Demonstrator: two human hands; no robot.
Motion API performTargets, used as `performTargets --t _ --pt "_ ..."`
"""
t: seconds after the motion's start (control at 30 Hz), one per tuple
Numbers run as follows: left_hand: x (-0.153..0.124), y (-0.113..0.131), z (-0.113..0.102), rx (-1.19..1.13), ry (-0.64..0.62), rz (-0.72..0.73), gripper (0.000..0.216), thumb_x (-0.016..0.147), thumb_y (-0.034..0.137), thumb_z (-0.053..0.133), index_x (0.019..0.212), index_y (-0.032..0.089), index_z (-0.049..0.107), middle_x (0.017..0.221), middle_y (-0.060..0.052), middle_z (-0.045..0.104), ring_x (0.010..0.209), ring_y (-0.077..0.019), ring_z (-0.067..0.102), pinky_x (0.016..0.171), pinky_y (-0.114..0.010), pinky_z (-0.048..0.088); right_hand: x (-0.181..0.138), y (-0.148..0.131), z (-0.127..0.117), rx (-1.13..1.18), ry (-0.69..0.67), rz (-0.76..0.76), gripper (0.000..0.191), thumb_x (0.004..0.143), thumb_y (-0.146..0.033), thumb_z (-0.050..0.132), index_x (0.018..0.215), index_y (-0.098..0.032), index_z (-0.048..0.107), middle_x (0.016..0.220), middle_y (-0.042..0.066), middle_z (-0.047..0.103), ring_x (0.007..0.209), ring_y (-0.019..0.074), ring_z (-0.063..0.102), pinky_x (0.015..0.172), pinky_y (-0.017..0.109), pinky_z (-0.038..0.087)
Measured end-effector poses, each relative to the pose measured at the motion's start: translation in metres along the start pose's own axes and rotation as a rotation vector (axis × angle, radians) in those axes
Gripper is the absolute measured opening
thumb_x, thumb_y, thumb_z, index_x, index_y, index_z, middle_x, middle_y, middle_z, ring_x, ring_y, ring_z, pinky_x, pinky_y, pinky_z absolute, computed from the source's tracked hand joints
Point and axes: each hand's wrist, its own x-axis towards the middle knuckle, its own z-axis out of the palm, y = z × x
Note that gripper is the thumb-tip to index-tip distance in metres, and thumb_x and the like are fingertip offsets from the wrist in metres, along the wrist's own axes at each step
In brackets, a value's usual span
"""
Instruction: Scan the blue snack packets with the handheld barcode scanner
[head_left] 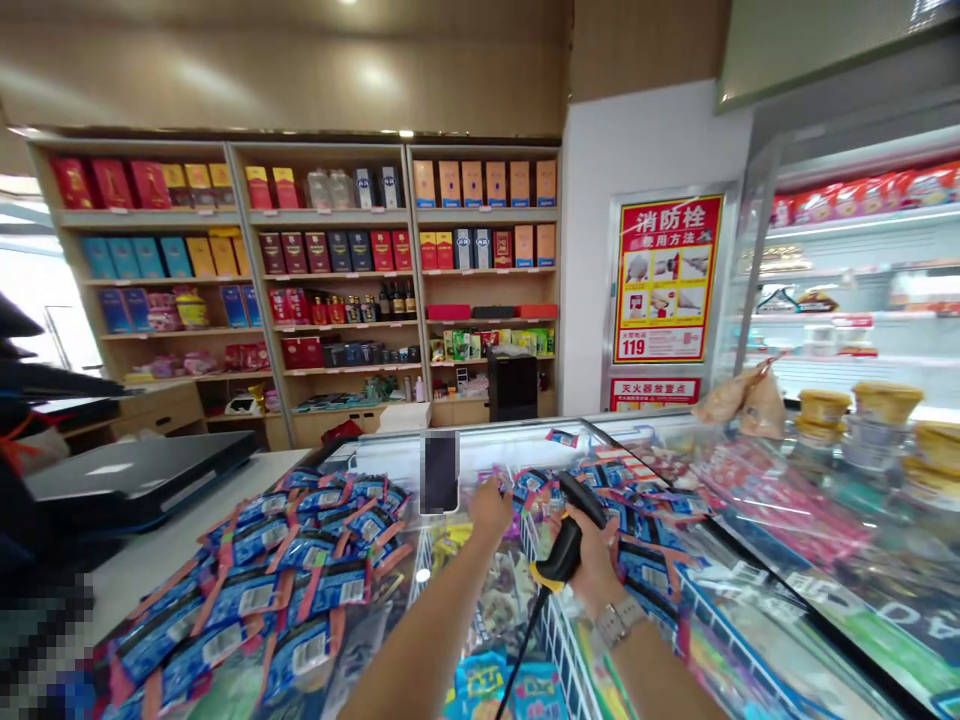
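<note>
Scanner (564, 556) is right of ctr, over the glass-topped case (386, 452). L to R: blue pkts (341, 588) heaped near left, prob. light, soft, slick; pinch by edge. Phone (440, 474) about mid. L hand (490, 508) just right of it, fingers bunched; can't tell if grip's on a pkt. R hand (596, 560): grip wrapped round scanner, prob. stiff, fairly light; take by handle, clear of cord (523, 650).

bright indoors | glare on wood panelling (300, 90) | window (34, 275) blown out | edges stretched, soft | phone (439, 474) pixelated
</note>
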Motion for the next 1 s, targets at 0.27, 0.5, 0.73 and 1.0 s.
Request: performTargets --t 0.27,0.5,0.73,1.0 --pt "0.01 0.01 0.016 -0.577 0.012 0.005 0.048 0.05 0.011 0.076 0.095 0.018 0.064 0.096 -0.007 0.071 0.093 -0.0251 0.065 0.083 -0.035 0.049 -0.001 0.004 0.011 -0.064 0.155 -0.018 0.022 0.057 -0.017 0.075 0.07 -0.021 0.058 0.056 -0.003 0.063 0.051 0.0154 0.061 0.047 0.026 0.05" --pt "-0.052 0.01 -0.005 -1.078 -0.077 -0.199 0.042 0.056 0.031 0.08 0.091 0.018 0.061 0.076 -0.003 0.067 0.064 -0.0157 0.064 0.062 -0.029 0.051 -0.021 0.0 0.02 -0.1 0.069 -0.122 0.027 0.053 -0.016 0.079 0.064 -0.022 0.055 0.05 -0.003 0.06 0.049 0.0176 0.06 0.047 0.029 0.05" --pt "-0.081 -0.012 -0.052 -0.902 -0.39 -0.092 0.033 0.052 0.036 0.082 0.076 0.017 0.07 0.067 -0.003 0.067 0.057 -0.0164 0.06 0.053 -0.026 0.047 -0.039 -0.002 0.029 -0.304 -0.088 -0.111 0.03 0.043 -0.014 0.083 0.063 -0.016 0.061 0.05 -0.002 0.061 0.046 0.0134 0.056 0.047 0.026 0.049" --pt "-0.08 -0.044 -0.063 -1.467 -0.045 -0.347 0.039 0.061 0.048 0.075 0.084 0.018 0.064 0.075 -0.002 0.068 0.065 -0.0145 0.063 0.062 -0.025 0.048 -0.079 0.066 0.063 -0.257 -0.137 0.037 0.036 0.038 -0.009 0.084 0.065 -0.017 0.062 0.059 0.0 0.066 0.057 0.0182 0.064 0.056 0.029 0.055"
